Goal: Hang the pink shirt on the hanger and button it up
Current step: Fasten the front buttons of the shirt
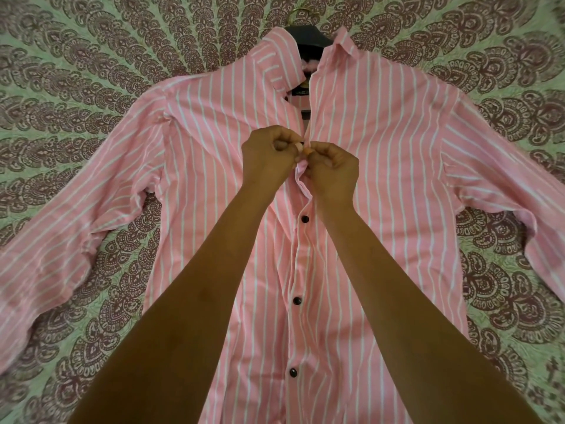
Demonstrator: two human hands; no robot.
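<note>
Shirt [214, 166]: soft, limp; we hold it at the placket.
Left hand [269, 154]: pinching the placket edge.
Right hand [333, 169]: pinching the opposite edge.

We see only the top of the hanger [308, 36]; the pink shirt [214, 148] covers the rest. Its hem and cuffs run off the edges; we cannot read the collar label [301, 92].

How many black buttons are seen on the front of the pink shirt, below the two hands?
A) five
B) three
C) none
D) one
B: three black buttons show along the closed front of the pink shirt, below the left hand and right hand, which pinch the front edges.
</note>
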